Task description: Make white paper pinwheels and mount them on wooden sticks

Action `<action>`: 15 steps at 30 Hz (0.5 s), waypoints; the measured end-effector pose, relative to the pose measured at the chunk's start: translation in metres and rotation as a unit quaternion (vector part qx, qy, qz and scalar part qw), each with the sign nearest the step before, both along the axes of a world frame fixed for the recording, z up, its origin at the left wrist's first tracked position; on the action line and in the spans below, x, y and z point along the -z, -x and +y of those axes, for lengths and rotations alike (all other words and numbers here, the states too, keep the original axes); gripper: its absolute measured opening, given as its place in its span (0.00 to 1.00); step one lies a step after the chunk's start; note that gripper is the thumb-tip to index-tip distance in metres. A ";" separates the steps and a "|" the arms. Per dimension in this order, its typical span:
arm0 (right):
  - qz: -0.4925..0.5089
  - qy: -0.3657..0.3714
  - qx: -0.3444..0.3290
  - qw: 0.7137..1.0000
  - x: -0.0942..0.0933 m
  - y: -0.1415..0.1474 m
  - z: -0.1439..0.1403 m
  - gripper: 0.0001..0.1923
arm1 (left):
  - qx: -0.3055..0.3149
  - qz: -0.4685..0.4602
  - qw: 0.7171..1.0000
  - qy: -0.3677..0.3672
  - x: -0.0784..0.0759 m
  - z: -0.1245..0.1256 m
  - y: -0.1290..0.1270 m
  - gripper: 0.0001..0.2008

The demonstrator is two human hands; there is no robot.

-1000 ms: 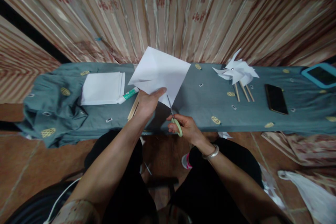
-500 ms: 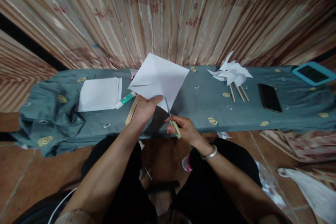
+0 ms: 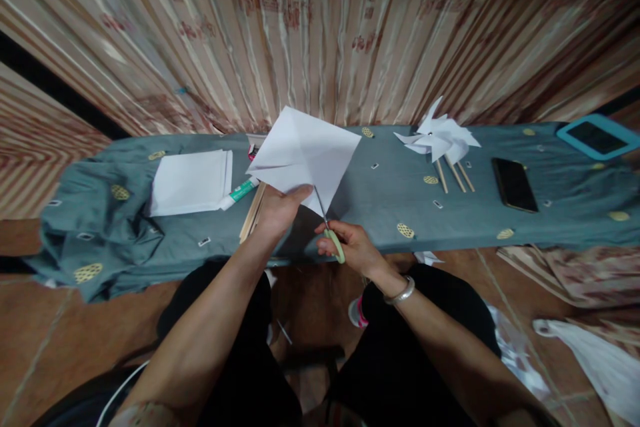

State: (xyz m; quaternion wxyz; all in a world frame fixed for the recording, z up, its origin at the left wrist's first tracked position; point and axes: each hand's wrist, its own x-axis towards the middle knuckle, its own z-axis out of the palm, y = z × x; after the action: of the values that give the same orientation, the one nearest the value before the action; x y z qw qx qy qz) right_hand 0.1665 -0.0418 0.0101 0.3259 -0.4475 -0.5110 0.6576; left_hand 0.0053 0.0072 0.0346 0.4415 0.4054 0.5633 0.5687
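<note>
My left hand [image 3: 281, 205] grips a square sheet of white paper [image 3: 313, 147] by its near edge, thumb on top. The sheet is held above the cloth with one corner toward me, and a slit runs in from its left corner. Scissors with pale green handles [image 3: 334, 245] are in my right hand [image 3: 353, 247], fingers through the loops. Their blades lie at the near corner of the paper, just right of my left thumb. How far the blades are parted is hard to make out.
A stack of white paper [image 3: 190, 181], a green-and-white glue stick [image 3: 241, 192] and wooden sticks [image 3: 251, 215] lie left on the grey-green cloth [image 3: 370, 207]. To the right are paper pinwheels [image 3: 443, 137], a phone [image 3: 515, 185] and a blue-framed tablet [image 3: 597, 137]. A curtain [image 3: 320, 40] hangs behind.
Almost nothing differs. The paper sits very slightly lower in view, and both hands keep their hold, with the scissors still at the near corner.
</note>
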 end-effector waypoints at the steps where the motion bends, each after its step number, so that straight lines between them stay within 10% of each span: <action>1: -0.002 -0.002 0.001 1.000 0.000 0.000 0.000 0.24 | 0.005 0.006 1.000 -0.010 -0.001 -0.001 -0.001 0.21; 15: -0.005 -0.020 0.001 1.000 -0.001 0.000 0.001 0.23 | 0.004 0.021 1.000 -0.006 -0.007 -0.008 -0.005 0.22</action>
State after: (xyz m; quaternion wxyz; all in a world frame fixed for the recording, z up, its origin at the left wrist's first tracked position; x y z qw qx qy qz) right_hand 0.1660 -0.0406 0.0112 0.3327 -0.4449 -0.5251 0.6446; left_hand 0.0108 -0.0010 0.0420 0.4296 0.4218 0.5674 0.5617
